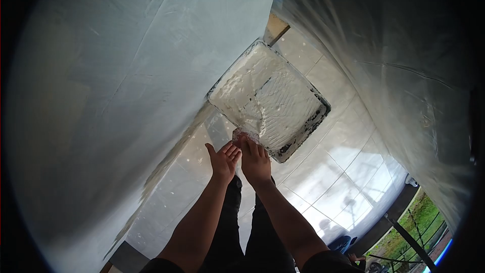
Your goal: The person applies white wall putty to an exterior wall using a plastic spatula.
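Note:
A black-rimmed tray point(319, 116) filled with thick white paste point(288, 101) lies in front of me, its surface ridged. My right hand point(256, 162) has its fingers closed on a reddish-brown block point(244, 133) smeared with white, at the tray's near corner. Whether that block is a sponge or something else is hard to tell. Beside it, my left hand point(224, 163) is palm up with the thumb spread out and the fingertips close to the block. Whether those fingertips touch it is not clear.
On the left rises a large pale, smooth wall point(111, 71). Translucent plastic sheeting point(404, 86) hangs along the right. Light floor tiles point(323, 172) with white spots run underneath. Grass point(422, 217), a railing and part of a person point(341, 244) show at lower right.

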`<state>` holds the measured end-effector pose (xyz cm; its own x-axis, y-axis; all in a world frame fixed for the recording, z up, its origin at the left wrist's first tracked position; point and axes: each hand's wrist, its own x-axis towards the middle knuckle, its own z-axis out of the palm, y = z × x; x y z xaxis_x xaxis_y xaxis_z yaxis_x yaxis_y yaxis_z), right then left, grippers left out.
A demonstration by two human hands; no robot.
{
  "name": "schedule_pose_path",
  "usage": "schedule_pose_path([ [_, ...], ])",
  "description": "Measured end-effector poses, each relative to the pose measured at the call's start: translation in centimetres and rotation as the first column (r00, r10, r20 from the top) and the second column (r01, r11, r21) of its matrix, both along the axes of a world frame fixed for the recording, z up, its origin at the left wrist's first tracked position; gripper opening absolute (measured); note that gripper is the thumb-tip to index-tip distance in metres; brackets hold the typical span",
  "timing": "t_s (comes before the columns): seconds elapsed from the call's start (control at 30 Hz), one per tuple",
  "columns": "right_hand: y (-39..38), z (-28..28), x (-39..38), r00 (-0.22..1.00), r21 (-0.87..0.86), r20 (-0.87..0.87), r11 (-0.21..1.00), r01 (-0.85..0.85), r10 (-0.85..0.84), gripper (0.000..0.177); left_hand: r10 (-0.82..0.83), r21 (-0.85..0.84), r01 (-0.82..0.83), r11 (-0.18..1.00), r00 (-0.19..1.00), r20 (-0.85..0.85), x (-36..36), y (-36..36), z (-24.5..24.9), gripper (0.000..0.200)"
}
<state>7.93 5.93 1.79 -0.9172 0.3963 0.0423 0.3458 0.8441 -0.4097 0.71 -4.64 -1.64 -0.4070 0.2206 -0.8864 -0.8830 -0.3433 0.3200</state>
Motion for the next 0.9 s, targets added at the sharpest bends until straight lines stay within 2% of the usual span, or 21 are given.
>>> schedule_pose_path([
  [0.1, -0.5, 1.1, 0.9, 0.999, 0.013, -0.037, 1.0, -0.002, 0.003, 0.052, -0.05, 0.072, 0.054, 0.996, 0.998, -0.049, 0.1, -0.7, -0.2, 0.115],
  [0.23, 0.1, 3.2, 2.4, 0.996, -0.004, -0.093, 1.0, -0.015, 0.015, 0.046, -0.024, -0.005, 0.024, 1.0, 1.0, 0.001, 0.1, -1.1, 0.1, 0.114],
  [0.3, 1.4, 4.3, 2.5, 0.993, -0.011, -0.099, 0.998, 0.056, -0.057, 0.042, -0.03, -0.016, 0.031, 0.999, 1.0, 0.006, -0.1, -1.0, 0.9, 0.114],
  [0.33, 2.3, 4.4, 2.2, 0.981, -0.024, -0.16, 0.994, 0.107, -0.109, 0.04, -0.036, -0.003, 0.036, 0.999, 0.999, 0.004, -0.1, -1.1, 1.0, 0.114],
  [0.43, 5.2, 3.3, 0.9, 0.976, -0.009, -0.136, 0.986, 0.168, -0.168, 0.04, -0.044, 0.019, 0.044, 0.999, 0.999, -0.009, 0.0, -1.0, 1.1, 0.113],
  [0.67, 7.1, 2.4, -1.5, 0.976, 0.009, -0.14, 0.985, 0.172, -0.169, 0.037, -0.037, 0.051, 0.038, 0.998, 0.999, -0.03, 0.1, 0.4, 1.2, 0.112],
  [0.77, 8.4, 2.6, -3.2, 0.984, -0.031, -0.159, 0.997, 0.074, -0.078, 0.031, -0.052, 0.085, 0.055, 0.995, 0.998, -0.037, -0.1, 1.2, 1.7, 0.112],
  [0.83, 9.6, 2.2, -5.0, 0.98, -0.18, -0.192, 0.983, 0.016, -0.051, 0.023, -0.054, 0.087, 0.057, 0.995, 0.998, -0.042, -0.3, 1.7, 2.1, 0.112],
  [0.87, 10.2, 2.2, -6.1, 0.987, -0.277, -0.147, 0.961, 0.029, -0.072, 0.02, -0.062, 0.094, 0.067, 0.993, 0.997, -0.049, -0.3, 1.9, 2.1, 0.112],
  [0.9, 10.8, 2.1, -6.9, 0.987, -0.277, -0.144, 0.961, 0.022, -0.064, 0.02, -0.055, 0.094, 0.059, 0.994, 0.997, -0.046, -0.2, 2.0, 2.2, 0.112],
])
